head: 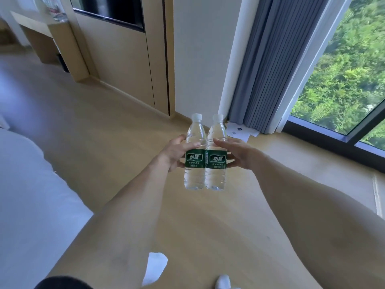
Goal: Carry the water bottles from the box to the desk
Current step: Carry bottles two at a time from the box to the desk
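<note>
hands: left hand point(174, 152) grips left bottle point(195, 152) | right hand point(239, 155) grips right bottle point(216, 153) | touching, upright above floor point(104, 142)

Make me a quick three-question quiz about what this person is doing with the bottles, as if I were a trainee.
1. True or false: the left bottle and the right bottle are held upright, side by side, above the floor.
2. Which hand holds which bottle?
3. Multiple choice: the bottle labels are A) red, B) green, C) blue.

Key:
1. True; both white caps point up and the bottles touch at the labels.
2. The left hand grips the left bottle, its fingers curled round it; the right hand holds the right bottle.
3. B.
</note>
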The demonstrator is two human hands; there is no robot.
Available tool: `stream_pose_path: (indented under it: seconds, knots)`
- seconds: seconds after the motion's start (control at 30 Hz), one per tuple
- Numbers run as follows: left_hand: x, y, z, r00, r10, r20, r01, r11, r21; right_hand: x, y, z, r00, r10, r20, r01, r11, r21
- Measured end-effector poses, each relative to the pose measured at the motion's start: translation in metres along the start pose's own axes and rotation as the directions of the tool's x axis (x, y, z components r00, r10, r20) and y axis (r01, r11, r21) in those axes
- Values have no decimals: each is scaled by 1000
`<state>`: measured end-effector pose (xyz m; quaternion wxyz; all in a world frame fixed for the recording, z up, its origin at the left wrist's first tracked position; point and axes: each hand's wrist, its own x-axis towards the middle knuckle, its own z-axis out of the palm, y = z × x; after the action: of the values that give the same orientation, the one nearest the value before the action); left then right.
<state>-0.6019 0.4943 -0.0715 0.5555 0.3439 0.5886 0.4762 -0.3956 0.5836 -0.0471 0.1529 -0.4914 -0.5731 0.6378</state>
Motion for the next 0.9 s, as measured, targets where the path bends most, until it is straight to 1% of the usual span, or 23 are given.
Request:
stream_pose_path:
  seconds: [0.17,0.33,0.43,0.57,0.67,0.77,0.9]
  knots:
    - [52,10,-37,994,-41,-99,36,998,-44,81,-30,12,995,14,103,-12,1000,-24]
    - [115,31,-81,972,-64,-224,46,995,-83,177,-71,25,977,10,213,0,999,-50]
    - [153,50,-108,939,-71,-336,37,994,-107,236,-102,32,958,2,287,15,998,-56]
    - [200,82,-143,902,-61,-428,17,994,-107,308,-147,41,928,9,372,26,996,-91]
    - [227,99,-174,861,-63,-505,-11,990,-144,359,-181,53,911,33,412,26,990,-137]
    - [244,107,-200,829,-51,-557,-33,990,-140,398,-199,68,890,35,454,41,987,-156]
    - [268,112,-242,787,-61,-614,-24,991,-129,452,-221,100,865,55,499,51,979,-196]
